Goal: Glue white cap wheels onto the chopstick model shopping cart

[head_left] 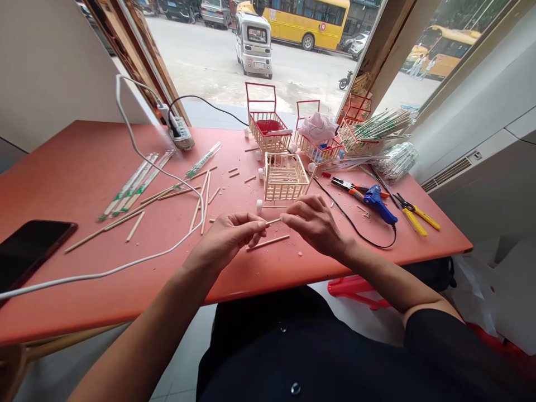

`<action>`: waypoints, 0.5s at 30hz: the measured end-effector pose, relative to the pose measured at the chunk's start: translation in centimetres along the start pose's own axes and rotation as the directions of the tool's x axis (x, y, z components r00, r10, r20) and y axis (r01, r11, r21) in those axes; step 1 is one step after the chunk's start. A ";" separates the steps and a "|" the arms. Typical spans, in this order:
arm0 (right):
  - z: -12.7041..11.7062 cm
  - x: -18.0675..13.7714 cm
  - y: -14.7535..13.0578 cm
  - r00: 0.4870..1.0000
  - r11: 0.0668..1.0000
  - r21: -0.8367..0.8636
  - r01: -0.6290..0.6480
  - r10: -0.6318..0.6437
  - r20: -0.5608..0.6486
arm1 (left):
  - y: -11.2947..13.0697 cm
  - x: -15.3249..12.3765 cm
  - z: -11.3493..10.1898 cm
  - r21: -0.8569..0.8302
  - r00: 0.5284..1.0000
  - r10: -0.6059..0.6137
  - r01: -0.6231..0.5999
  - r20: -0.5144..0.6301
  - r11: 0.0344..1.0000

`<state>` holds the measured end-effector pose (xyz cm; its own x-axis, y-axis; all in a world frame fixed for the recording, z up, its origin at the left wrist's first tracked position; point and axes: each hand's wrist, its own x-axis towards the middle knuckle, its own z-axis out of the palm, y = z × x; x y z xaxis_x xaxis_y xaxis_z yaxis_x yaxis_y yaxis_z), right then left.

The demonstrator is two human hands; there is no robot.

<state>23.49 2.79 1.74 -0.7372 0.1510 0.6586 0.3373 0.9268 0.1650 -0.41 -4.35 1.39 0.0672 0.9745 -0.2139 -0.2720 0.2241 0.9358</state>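
Observation:
My left hand (232,234) and my right hand (315,222) meet over the front of the red table (71,173), each pinching an end of one short wooden stick (273,222). A second stick (268,242) lies on the table just below them. Right behind my hands stands a small cart basket built of wooden sticks (285,177) with white caps at its corners. Loose chopsticks (167,204) lie scattered to the left of it.
Finished stick carts with red handles (268,125) stand at the back by the window. A blue glue gun (377,202), pliers (349,187) and yellow cutters (414,215) lie right. A phone (29,248) and a white cable (138,156) lie left, with wrapped chopsticks (134,187).

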 end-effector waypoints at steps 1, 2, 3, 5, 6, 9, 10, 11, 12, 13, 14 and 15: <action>0.1 0.0 -0.1 1.000 1.000 -0.006 -0.002 0.003 0.012 | -0.1 0.1 0.0 0.020 1.000 0.006 -0.006 -0.008 1.000; 0.2 -0.1 -0.1 1.000 1.000 -0.009 -0.003 0.003 0.016 | -0.2 0.1 0.0 0.043 1.000 0.013 -0.013 -0.014 0.999; 0.3 -0.1 -0.1 1.000 1.000 -0.007 0.000 0.000 0.015 | -0.2 0.2 0.0 0.065 1.000 0.022 -0.021 -0.020 0.998; 0.5 -0.2 -0.2 1.000 1.000 0.005 0.008 -0.008 0.010 | -0.3 0.2 0.1 0.098 0.999 0.038 -0.034 -0.039 0.995; 0.6 -0.2 -0.3 1.000 1.000 0.011 0.010 -0.010 0.012 | -0.4 0.2 0.1 0.106 0.998 0.042 -0.037 -0.053 0.994; 0.7 -0.2 -0.4 1.000 1.000 0.015 0.018 -0.018 0.019 | -0.5 0.3 0.1 0.118 0.996 0.021 -0.011 -0.086 0.993; 0.7 -0.2 -0.5 1.000 1.000 0.012 0.023 -0.023 0.014 | -0.5 0.4 0.1 0.118 0.996 0.008 0.003 -0.090 0.993; 0.7 -0.2 -0.5 1.000 1.000 0.010 0.028 -0.028 0.007 | -0.5 0.4 0.1 0.118 0.996 -0.006 0.017 -0.091 0.993; 0.7 -0.2 -0.5 1.000 0.999 0.008 0.032 -0.031 -0.001 | -0.5 0.5 0.1 0.120 0.996 -0.020 0.030 -0.086 0.992; 0.7 -0.2 -0.6 0.999 0.999 0.006 0.032 -0.032 -0.007 | -0.5 0.6 0.0 0.120 0.996 -0.033 0.043 -0.078 0.992; 0.7 -0.2 -0.6 1.000 1.000 0.005 0.030 -0.030 -0.011 | -0.4 0.6 0.0 0.120 0.997 -0.046 0.054 -0.069 0.991; 0.7 -0.3 -0.5 1.000 1.000 0.006 0.027 -0.027 -0.010 | -0.4 0.6 0.0 0.122 0.996 -0.061 0.067 -0.058 0.990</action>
<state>23.10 2.49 0.92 -0.7399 0.1226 0.6615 0.3140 0.9325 0.1783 -0.26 -3.83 0.89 0.0280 0.9578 -0.2862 -0.1481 0.2871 0.9464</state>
